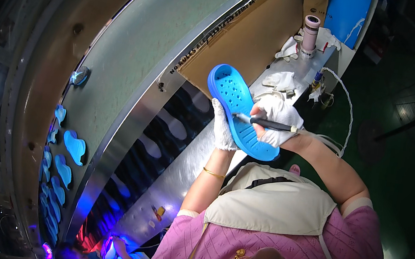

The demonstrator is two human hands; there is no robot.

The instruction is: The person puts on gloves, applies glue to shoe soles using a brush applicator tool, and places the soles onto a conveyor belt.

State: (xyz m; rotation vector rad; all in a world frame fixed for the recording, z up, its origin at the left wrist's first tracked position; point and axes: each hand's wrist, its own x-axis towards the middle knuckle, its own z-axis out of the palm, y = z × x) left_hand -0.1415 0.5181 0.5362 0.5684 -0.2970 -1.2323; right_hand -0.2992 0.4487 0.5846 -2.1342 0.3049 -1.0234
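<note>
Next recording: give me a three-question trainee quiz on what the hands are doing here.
1. True or false: both hands wear white gloves.
2. What does the left hand hold?
A. a cardboard sheet
B. a blue shoe sole
C. a roll of tape
3. Fill in: the right hand holds a dark pen-like ____ against the sole.

Key:
1. True.
2. B, the blue shoe sole, held up above the metal bench edge.
3. Tool; the tool has its tip on the sole's perforated face.
</note>
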